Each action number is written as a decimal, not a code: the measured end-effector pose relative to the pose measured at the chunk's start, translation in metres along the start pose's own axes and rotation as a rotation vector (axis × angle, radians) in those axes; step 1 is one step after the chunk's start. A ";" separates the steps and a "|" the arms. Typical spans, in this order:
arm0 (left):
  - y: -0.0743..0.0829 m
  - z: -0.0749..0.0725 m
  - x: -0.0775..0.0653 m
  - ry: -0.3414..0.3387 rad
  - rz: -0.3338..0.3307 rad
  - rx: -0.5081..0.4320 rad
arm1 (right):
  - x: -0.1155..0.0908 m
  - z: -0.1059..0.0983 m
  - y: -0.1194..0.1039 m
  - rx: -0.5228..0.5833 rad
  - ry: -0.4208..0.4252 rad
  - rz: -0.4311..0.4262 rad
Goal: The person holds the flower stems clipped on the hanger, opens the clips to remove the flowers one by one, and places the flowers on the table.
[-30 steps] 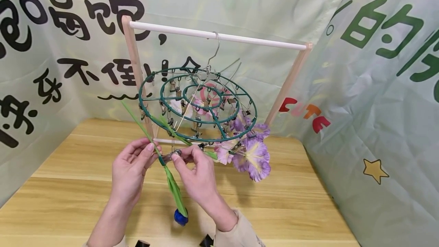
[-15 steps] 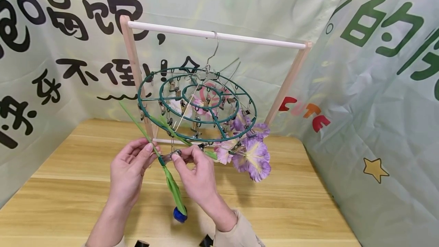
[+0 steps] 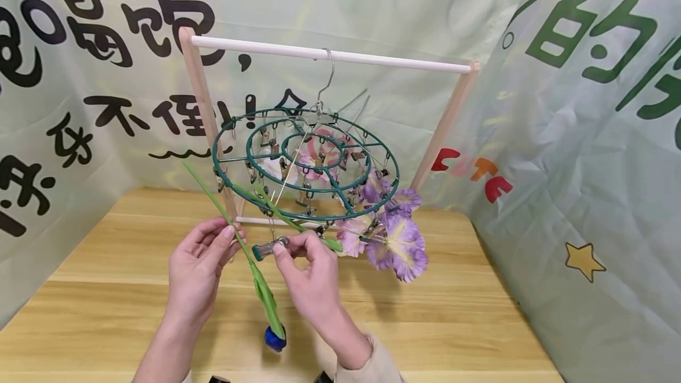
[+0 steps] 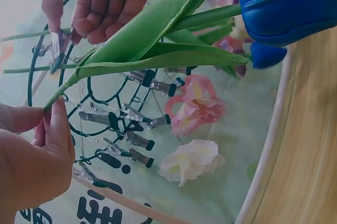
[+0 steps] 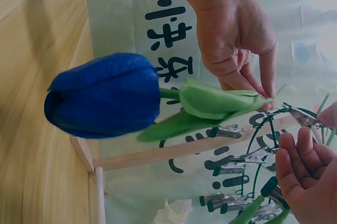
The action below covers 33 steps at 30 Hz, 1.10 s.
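Observation:
My left hand [image 3: 199, 265] pinches the stem of a blue artificial tulip between thumb and fingers. The tulip [image 3: 275, 338] hangs bloom-down, its stem slanting up to the left. My right hand [image 3: 314, 279] pinches the handle end of a metal clothes clip [image 3: 264, 250], whose green-tipped end points toward the stem with a small gap between. The clip hangs from a round green clip hanger [image 3: 305, 217]. In the left wrist view, the tulip leaves [image 4: 126, 40] lie between the two hands. The big blue bloom [image 5: 105, 98] fills the left of the right wrist view.
The hanger hooks over a white rod [image 3: 330, 55] on a wooden stand [image 3: 444, 123]. Purple flowers [image 3: 399, 247] and pink and white ones hang from other clips. A second blue tulip [image 4: 267, 56] shows behind. Dark objects [image 3: 218, 379] lie at the table's front edge.
The clip has come off the tulip stem and shifted slightly right with my right hand. My left hand still holds the stem, slightly farther left.

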<state>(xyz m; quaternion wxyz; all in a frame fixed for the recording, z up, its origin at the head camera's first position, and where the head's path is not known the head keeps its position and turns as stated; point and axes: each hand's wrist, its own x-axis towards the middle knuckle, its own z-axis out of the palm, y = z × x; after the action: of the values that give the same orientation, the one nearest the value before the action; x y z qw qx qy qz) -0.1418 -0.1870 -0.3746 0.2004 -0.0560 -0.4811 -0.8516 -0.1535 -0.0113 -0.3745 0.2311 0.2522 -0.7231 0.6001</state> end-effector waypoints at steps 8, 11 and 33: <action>0.002 -0.013 0.007 0.045 -0.002 0.027 | -0.004 -0.006 0.003 0.011 0.039 -0.100; 0.004 -0.018 0.013 0.039 -0.004 0.055 | -0.003 -0.009 0.006 0.012 0.053 -0.149; 0.010 -0.091 0.091 -0.104 -0.160 0.543 | -0.002 -0.026 0.010 0.024 0.039 -0.145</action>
<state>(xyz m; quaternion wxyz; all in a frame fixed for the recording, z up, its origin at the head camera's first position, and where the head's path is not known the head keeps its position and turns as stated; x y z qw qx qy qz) -0.2123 -0.2942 -0.3890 0.1151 -0.0058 -0.7039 -0.7009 -0.1578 0.0155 -0.3786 0.2847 0.2950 -0.6911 0.5952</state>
